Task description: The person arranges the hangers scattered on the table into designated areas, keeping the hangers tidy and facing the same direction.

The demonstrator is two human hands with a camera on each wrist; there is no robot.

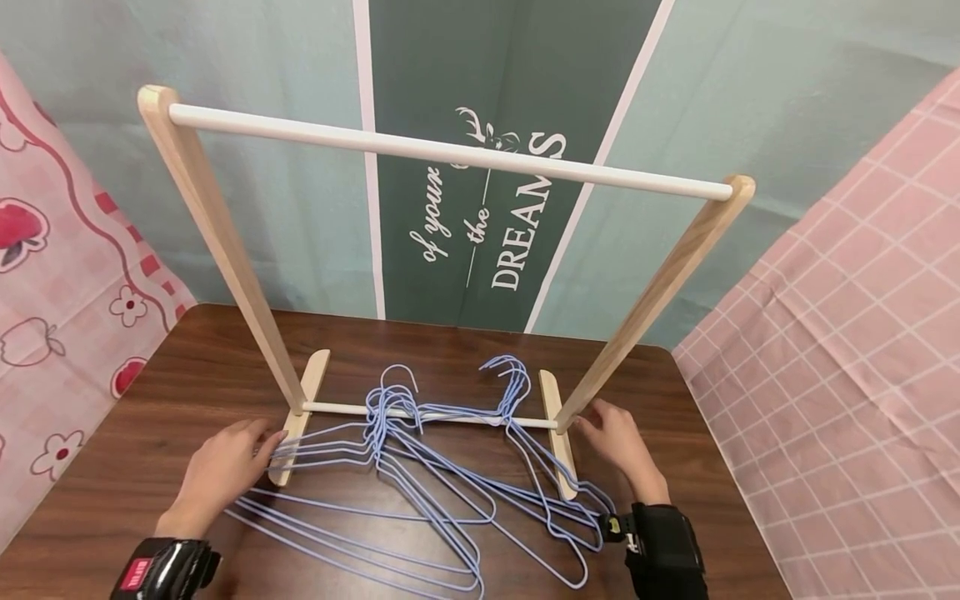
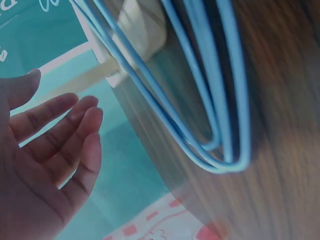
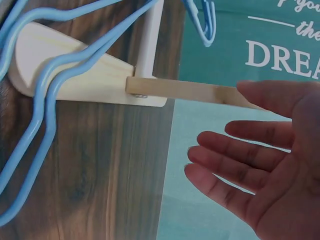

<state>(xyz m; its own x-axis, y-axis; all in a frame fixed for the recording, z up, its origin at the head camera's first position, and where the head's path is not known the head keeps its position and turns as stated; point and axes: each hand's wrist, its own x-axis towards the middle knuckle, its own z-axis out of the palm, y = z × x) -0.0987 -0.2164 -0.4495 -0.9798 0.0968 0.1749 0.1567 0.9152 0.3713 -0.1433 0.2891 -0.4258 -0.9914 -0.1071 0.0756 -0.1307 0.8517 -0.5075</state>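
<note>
A small clothes rack stands on the table, with wooden posts [image 1: 219, 237], a white top rail [image 1: 442, 152] and a thin white lower bar [image 1: 333, 408]. Blue wire hangers [image 1: 384, 421] lie in a tangled pile across that lower bar, their hooks toward the back. My left hand [image 1: 221, 471] is beside the rack's left foot [image 1: 315, 379], near the hangers' left ends; its fingers bend loosely around nothing in the left wrist view. Close to the base of the right post [image 1: 652, 304] is my right hand [image 1: 618, 437], fingers spread and holding nothing in the right wrist view.
The brown wooden table [image 1: 690, 467] carries the rack and hangers. A green curtain with white lettering [image 1: 517, 225] hangs behind it. Pink patterned cloths hang at the left [image 1: 60, 333] and right [image 1: 847, 333] sides. Black bands [image 1: 663, 542] wrap both wrists.
</note>
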